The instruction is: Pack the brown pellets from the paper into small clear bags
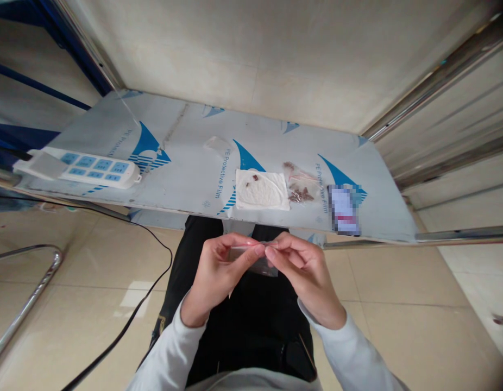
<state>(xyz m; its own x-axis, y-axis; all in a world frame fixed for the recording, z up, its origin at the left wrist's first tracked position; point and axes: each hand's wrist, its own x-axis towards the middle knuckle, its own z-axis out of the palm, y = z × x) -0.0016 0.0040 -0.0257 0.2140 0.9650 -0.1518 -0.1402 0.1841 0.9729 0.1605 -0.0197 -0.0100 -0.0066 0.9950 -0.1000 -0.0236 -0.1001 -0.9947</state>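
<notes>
Between my two hands, over my lap and just below the table's front edge, is a small clear zip bag [264, 267] with a reddish strip along its top. My left hand [225, 264] pinches the bag's top edge with thumb and forefinger. The same edge is pinched by my right hand [302, 266], and the two thumbs nearly meet in the middle. Whether anything lies inside the bag I cannot make out. Beyond my hands, a white paper tissue [268, 198] lies on the table with a few small dark brown pieces [255, 177] on it.
Clear bags with brown pieces [301, 194] lie right of the tissue, then a phone [344, 209] with a blurred screen. A white power strip [99, 169] is at the table's left, its black cable [165, 247] hanging over the floor. Film covers the metal table [186, 163].
</notes>
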